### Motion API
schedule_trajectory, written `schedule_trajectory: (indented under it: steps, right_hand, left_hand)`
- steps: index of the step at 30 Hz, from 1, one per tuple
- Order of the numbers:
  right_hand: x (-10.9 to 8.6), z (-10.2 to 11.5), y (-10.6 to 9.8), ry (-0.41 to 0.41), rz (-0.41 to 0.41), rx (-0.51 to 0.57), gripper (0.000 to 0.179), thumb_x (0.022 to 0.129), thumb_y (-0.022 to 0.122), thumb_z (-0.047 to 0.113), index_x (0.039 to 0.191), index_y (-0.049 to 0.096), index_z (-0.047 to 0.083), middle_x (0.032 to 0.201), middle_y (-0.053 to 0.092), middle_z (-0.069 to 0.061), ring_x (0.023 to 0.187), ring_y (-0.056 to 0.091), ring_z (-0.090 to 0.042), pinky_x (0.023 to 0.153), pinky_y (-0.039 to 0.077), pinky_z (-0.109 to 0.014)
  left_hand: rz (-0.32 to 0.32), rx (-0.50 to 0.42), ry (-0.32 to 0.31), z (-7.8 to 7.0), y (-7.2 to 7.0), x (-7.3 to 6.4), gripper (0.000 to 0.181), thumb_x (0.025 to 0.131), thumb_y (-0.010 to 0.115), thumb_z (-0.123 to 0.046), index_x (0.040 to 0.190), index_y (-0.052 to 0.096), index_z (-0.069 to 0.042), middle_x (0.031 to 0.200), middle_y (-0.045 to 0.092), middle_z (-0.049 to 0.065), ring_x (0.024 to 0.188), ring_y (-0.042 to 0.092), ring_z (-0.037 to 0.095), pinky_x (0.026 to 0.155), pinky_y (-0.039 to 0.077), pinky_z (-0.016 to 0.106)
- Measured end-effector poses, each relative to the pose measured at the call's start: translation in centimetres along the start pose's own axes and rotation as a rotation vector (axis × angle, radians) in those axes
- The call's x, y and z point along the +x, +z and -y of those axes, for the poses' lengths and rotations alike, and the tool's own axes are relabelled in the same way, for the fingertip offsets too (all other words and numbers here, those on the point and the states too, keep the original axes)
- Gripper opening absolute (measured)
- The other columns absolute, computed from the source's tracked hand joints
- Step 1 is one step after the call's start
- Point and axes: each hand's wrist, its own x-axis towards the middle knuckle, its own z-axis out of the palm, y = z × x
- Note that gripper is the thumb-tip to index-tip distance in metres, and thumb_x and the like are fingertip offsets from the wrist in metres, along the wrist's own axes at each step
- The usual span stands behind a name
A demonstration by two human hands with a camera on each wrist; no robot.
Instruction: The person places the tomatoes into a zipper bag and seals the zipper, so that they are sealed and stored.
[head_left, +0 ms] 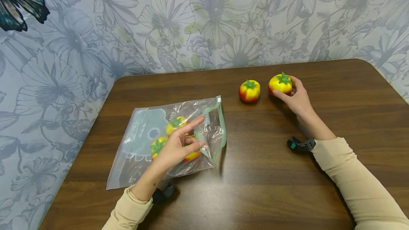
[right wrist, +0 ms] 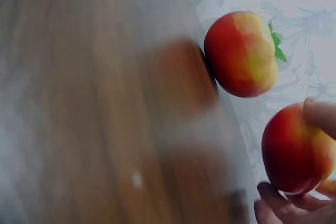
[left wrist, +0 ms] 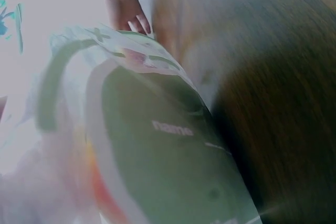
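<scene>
Fruit with a green leafy top sits in my right grip in the head view, at the far right of the brown counter, thumb and fingers pinching its sides. I should press only enough to steady it and leave the leaves uncrushed. A loose fruit stands just to its left, apart from it; a path on the near side of that one looks safest. Further left and nearer lies the clear bag, its green-edged mouth to the right, with more fruits inside. My left grip lies over it, index finger and thumb stretched apart; steady, light weight there should stop the plastic sliding.

Left-wrist view: the bag's green panel, printed "name", fills the middle, blurred. I cannot make out for certain how my left fingers meet the plastic.

Right-wrist view: my thumb bears on one side of the fruit, fingers on the other. Balanced pressure from both should prevent it rolling out. I cannot tell whether its base touches the counter.
</scene>
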Motion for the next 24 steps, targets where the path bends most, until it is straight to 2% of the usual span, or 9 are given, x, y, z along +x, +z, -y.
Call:
schedule_trajectory:
  steps: [6, 10, 16, 24]
  right_hand:
    - [-0.4, 0.5, -0.4, -0.039, -0.017, 0.073, 0.086, 0.088, 0.066, 0.033, 0.150, 0.012, 0.008, 0.147, 0.020, -0.021, 0.132, 0.026, -0.033, 0.107, 0.023, -0.036]
    - [-1.0, 1.4, -0.4, -0.066, -0.003, 0.101, 0.084, 0.088, 0.065, 0.031, 0.150, 0.013, 0.010, 0.148, 0.020, -0.019, 0.132, 0.027, -0.028, 0.106, 0.026, -0.030]
    - [-1.9, 2.7, 0.0, -0.086, 0.071, 0.160, 0.082, 0.090, 0.064, 0.028, 0.148, 0.011, 0.006, 0.149, 0.021, -0.014, 0.130, 0.031, -0.025, 0.101, 0.033, -0.027]
    - [-3.2, 4.5, 1.0, -0.147, 0.187, 0.239, 0.072, 0.089, 0.065, 0.014, 0.144, 0.020, 0.004, 0.144, 0.030, -0.013, 0.125, 0.038, -0.022, 0.090, 0.041, -0.017]
  left_hand:
    - [0.002, 0.010, 0.002, -0.1, 0.0, 0.0, 0.066, 0.086, 0.063, 0.005, 0.144, 0.040, -0.015, 0.149, 0.029, 0.000, 0.072, 0.062, 0.020, 0.062, 0.052, 0.028]
    - [0.001, 0.010, 0.014, -0.1, 0.0, -0.1, 0.065, 0.085, 0.063, 0.005, 0.143, 0.040, -0.015, 0.148, 0.030, -0.001, 0.070, 0.061, 0.021, 0.062, 0.051, 0.028]
    - [0.002, -0.003, 0.022, 0.0, 0.1, -0.1, 0.064, 0.085, 0.062, 0.006, 0.143, 0.041, -0.012, 0.148, 0.031, 0.001, 0.067, 0.059, 0.021, 0.055, 0.048, 0.023]
    - [0.000, -0.003, 0.025, 0.0, 0.0, -0.2, 0.064, 0.085, 0.063, 0.006, 0.142, 0.042, -0.013, 0.148, 0.032, 0.000, 0.067, 0.059, 0.021, 0.051, 0.045, 0.021]
